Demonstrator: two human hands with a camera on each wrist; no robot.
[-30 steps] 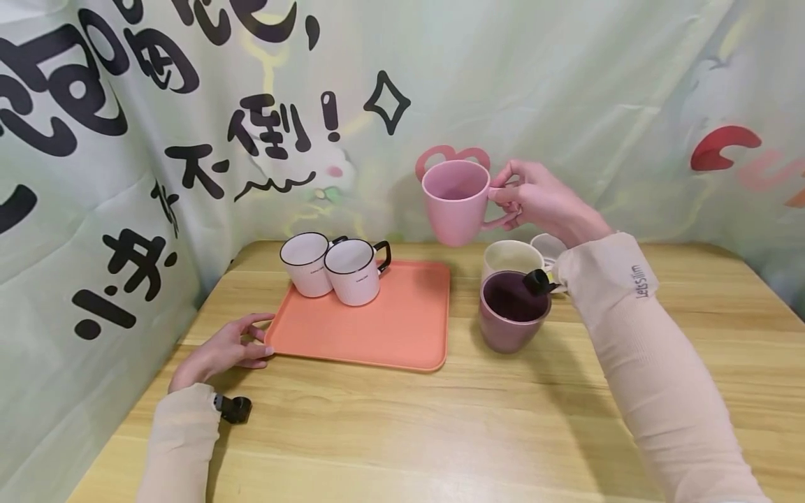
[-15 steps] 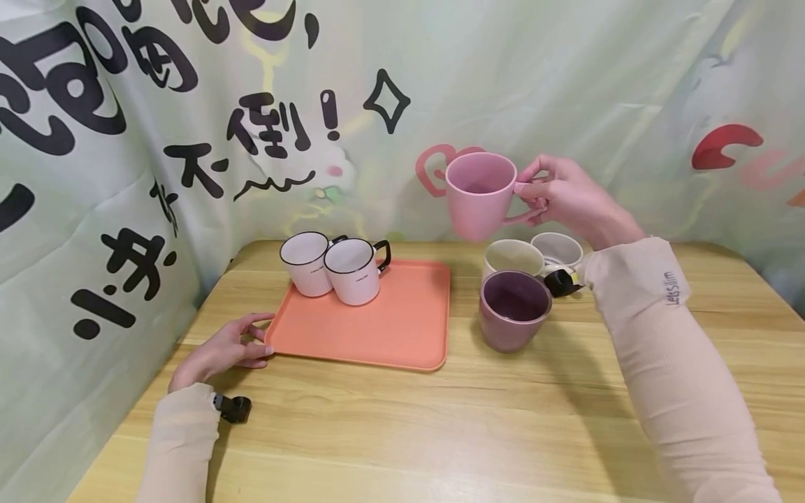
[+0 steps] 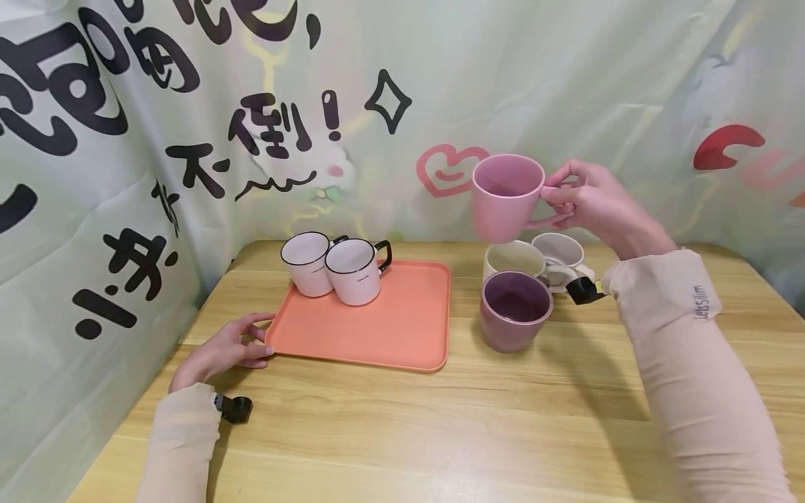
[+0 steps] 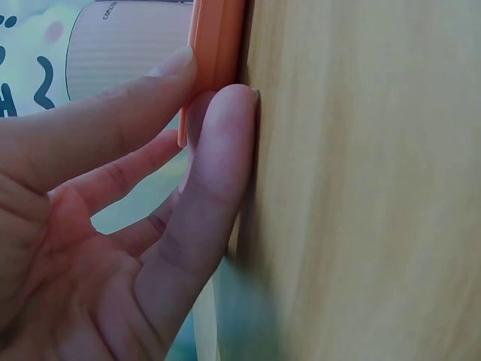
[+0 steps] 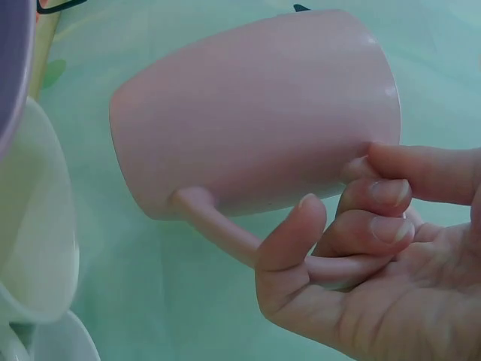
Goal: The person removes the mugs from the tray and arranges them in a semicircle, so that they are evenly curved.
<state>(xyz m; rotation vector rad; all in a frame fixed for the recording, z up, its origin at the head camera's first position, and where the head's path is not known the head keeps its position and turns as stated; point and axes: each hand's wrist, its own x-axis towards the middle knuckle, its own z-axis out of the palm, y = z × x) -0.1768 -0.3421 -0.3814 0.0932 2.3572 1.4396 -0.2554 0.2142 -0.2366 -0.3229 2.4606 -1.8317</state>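
My right hand [image 3: 588, 199] grips the handle of a pink mug [image 3: 505, 202], held upright in the air above the back of the table. In the right wrist view, the fingers are curled round the mug's handle [image 5: 225, 235]. At the left, my left hand [image 3: 229, 349] pinches the near left corner of an orange tray [image 3: 402, 328]. The left wrist view shows one fingertip [image 4: 176, 64] on the tray's rim and another finger low by the table. Two white mugs with black rims, one in front [image 3: 353, 276] and one behind [image 3: 305, 262], stand at the tray's back left.
Right of the tray stands a purple mug [image 3: 514, 318]. Behind it are a cream mug [image 3: 503, 260], below the pink mug, and a white mug [image 3: 556, 246] farther right. A printed curtain [image 3: 566, 84] hangs along the back and left of the wooden table [image 3: 402, 433].
My right hand has carried the pink mug to the right, from near the tray's right side to above the cream mug. The left hand and the tray have stayed in place.
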